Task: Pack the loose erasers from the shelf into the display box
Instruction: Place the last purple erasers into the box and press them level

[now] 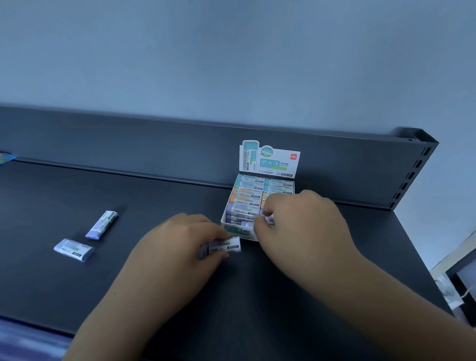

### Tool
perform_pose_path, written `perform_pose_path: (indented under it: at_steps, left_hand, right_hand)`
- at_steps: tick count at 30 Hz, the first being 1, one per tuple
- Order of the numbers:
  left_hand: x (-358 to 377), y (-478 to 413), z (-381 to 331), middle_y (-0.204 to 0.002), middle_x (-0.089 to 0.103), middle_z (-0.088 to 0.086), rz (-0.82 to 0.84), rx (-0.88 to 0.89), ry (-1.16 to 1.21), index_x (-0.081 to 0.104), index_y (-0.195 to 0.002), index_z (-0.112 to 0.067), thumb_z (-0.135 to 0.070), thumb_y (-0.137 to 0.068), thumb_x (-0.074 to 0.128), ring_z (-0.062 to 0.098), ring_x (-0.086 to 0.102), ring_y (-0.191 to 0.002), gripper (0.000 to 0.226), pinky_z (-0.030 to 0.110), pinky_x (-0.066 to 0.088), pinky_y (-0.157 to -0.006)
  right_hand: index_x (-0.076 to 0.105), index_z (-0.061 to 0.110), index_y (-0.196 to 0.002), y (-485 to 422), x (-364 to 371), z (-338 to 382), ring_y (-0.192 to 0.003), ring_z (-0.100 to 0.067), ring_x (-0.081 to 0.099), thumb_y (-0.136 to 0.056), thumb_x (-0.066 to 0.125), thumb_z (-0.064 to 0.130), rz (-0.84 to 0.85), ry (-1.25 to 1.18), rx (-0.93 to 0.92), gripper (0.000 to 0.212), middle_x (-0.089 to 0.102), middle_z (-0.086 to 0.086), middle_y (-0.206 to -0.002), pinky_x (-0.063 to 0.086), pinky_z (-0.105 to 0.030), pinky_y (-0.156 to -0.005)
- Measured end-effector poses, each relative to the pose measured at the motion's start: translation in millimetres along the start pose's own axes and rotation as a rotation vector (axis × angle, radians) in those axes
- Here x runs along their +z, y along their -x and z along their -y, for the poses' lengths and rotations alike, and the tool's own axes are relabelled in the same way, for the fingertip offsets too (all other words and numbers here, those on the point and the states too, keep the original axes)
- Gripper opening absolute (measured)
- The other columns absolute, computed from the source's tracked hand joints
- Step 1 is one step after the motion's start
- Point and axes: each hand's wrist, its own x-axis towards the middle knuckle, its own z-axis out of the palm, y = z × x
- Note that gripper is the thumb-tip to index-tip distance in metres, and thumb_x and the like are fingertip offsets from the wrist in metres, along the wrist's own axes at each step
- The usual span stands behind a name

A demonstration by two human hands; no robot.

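The right hand (305,226) pinches a barcoded eraser (269,221) over the near-right gap of the display box (239,233). It should slide in flat, aligned with its row. The left hand (183,240) has its grip round a second eraser (226,246) just near-left of the box.

- Left hand (182,240): bare.
- Right hand (305,224): bare.
- Left forearm (113,305): bare from behind the hand to the frame edge.
- Right forearm (405,299): bare likewise, behind its hand.
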Motion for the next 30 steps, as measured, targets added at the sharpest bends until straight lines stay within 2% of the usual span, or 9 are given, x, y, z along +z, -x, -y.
perform_pose_path:
  at_steps: [2, 6, 12, 16, 19, 22, 24, 27, 30]
  left_hand:
    - [0.8, -0.7, -0.7, -0.092, 0.068, -0.019, 0.012, 0.001, 0.007, 0.076, -0.101, -0.039, -0.048, -0.077, 0.058, 0.010, 0.062, -0.090, 0.031, 0.037, 0.054, -0.075]
    - [2.4, -4.9, -2.7, -0.090, 0.068, -0.016, 0.010, 0.024, 0.008, 0.075, -0.097, -0.038, -0.050, -0.077, 0.054, 0.013, 0.063, -0.087, 0.031, 0.039, 0.054, -0.072]
    - [2.7, -8.9, -10.4, -0.086, 0.068, -0.016, -0.064, 0.063, 0.001, 0.073, -0.095, -0.036, -0.051, -0.077, 0.053, 0.013, 0.061, -0.081, 0.030, 0.041, 0.055, -0.065]
    - [-1.5, -12.5, -23.7, -0.089, 0.070, -0.017, -0.132, 0.081, 0.043, 0.071, -0.107, -0.036, -0.048, -0.080, 0.060, 0.013, 0.062, -0.082, 0.031, 0.042, 0.055, -0.065]
    - [-6.4, -12.9, -33.1, -0.090, 0.068, -0.021, -0.184, 0.093, 0.081, 0.069, -0.113, -0.037, -0.042, -0.079, 0.068, 0.010, 0.062, -0.084, 0.035, 0.041, 0.055, -0.067]
    - [-7.3, -14.9, -39.6, -0.092, 0.067, -0.021, -0.218, 0.132, 0.101, 0.068, -0.114, -0.036, -0.039, -0.080, 0.070, 0.010, 0.062, -0.086, 0.035, 0.040, 0.056, -0.068]
    - [-6.4, -19.5, -41.7, -0.100, 0.066, -0.022, -0.192, 0.116, 0.110, 0.065, -0.119, -0.036, -0.044, -0.082, 0.064, 0.007, 0.060, -0.094, 0.038, 0.036, 0.056, -0.074]
    - [-4.2, -24.3, -39.6, -0.115, 0.064, -0.021, -0.068, 0.101, -0.028, 0.062, -0.125, -0.034, -0.052, -0.085, 0.054, 0.008, 0.057, -0.106, 0.044, 0.033, 0.054, -0.084]
    - [-2.4, -29.1, -38.8, -0.112, 0.064, -0.017, 0.119, 0.155, -0.236, 0.066, -0.112, -0.033, -0.060, -0.088, 0.034, 0.013, 0.058, -0.100, 0.048, 0.037, 0.056, -0.080]
  right_hand:
    - [0.062, 0.026, -0.096, -1.3, 1.4, 2.0, -0.083, -0.023, 0.051, -0.094, 0.045, 0.047, 0.033, 0.025, 0.013, 0.027, 0.069, 0.005, -0.095, 0.034, -0.036, -0.074]
    - [0.065, 0.028, -0.098, -5.8, 4.9, 9.5, -0.094, -0.020, 0.060, -0.090, 0.049, 0.050, 0.147, -0.148, 0.050, 0.029, 0.069, 0.009, -0.100, 0.044, -0.038, -0.088]
    - [0.069, 0.029, -0.095, -7.9, -3.7, -5.7, -0.092, -0.014, 0.063, -0.089, 0.056, 0.043, 0.108, -0.253, -0.024, 0.020, 0.070, 0.010, -0.094, 0.053, -0.036, -0.081]
    - [0.070, 0.039, -0.103, -4.7, -15.2, -8.9, -0.092, -0.013, 0.064, -0.087, 0.061, 0.044, 0.242, -0.318, -0.205, 0.019, 0.071, 0.009, -0.097, 0.055, -0.036, -0.079]
    - [0.071, 0.034, -0.100, -6.0, -16.0, -17.0, -0.090, -0.014, 0.064, -0.088, 0.064, 0.042, 0.182, -0.294, -0.289, 0.016, 0.071, 0.007, -0.094, 0.054, -0.038, -0.078]
    - [0.075, 0.031, -0.095, -6.7, -16.7, -30.4, -0.083, -0.007, 0.062, -0.086, 0.073, 0.042, 0.104, -0.399, -0.338, 0.013, 0.069, 0.010, -0.086, 0.051, -0.033, -0.076]
    - [0.076, 0.033, -0.094, -8.6, -19.5, -41.2, -0.083, -0.003, 0.061, -0.082, 0.078, 0.039, 0.072, -0.440, -0.304, 0.013, 0.067, 0.014, -0.083, 0.050, -0.028, -0.076]
    - [0.076, 0.035, -0.094, -11.7, -20.6, -57.0, -0.081, -0.004, 0.061, -0.079, 0.078, 0.037, 0.030, -0.359, -0.232, 0.015, 0.064, 0.015, -0.083, 0.052, -0.033, -0.074]
    - [0.075, 0.032, -0.097, -14.0, -20.8, -64.2, -0.084, -0.011, 0.060, -0.082, 0.072, 0.035, 0.028, -0.126, -0.212, 0.016, 0.061, 0.010, -0.086, 0.054, -0.039, -0.073]
